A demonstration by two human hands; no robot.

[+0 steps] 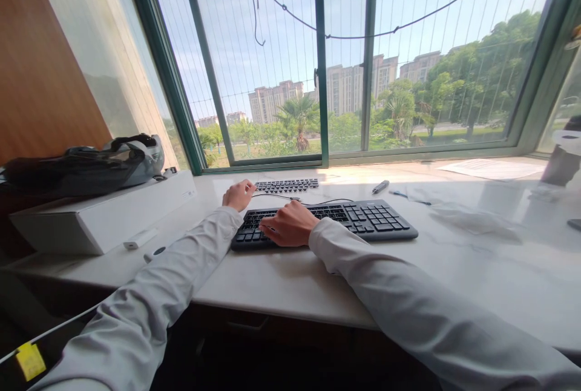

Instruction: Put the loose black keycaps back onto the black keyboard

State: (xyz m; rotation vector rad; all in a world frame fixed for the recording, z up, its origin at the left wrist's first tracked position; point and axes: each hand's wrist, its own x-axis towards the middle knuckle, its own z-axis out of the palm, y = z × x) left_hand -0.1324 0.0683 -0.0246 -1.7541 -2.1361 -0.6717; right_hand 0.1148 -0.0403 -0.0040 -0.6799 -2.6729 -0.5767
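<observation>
Black keyboard: we have it (363, 218) flat on the marble-look tabletop (281, 288), long side towards us, probably so both arms reach it comfortably.
Rows of dark keys: these (287, 185) lie just behind the keyboard, pale gaps between them; we take them for loose caps, ordered so each is easily found.
Left hand: ours (238, 195) sits at the left end of those rows, fingers bent together; we cannot tell whether they pinch a key.
Right hand: ours (290, 224) bends over the keyboard's left half, fingertips down at the keys; whether it grasps one, we cannot tell.
Cable: a thin black line (336, 200) lies between keyboard and rows, seemingly out of our way.
Number pad: full, even blocks of matte caps at the right end.
Casing: dark, low, round-cornered; its left upper rows look blacker, partly hidden by our hand.
</observation>
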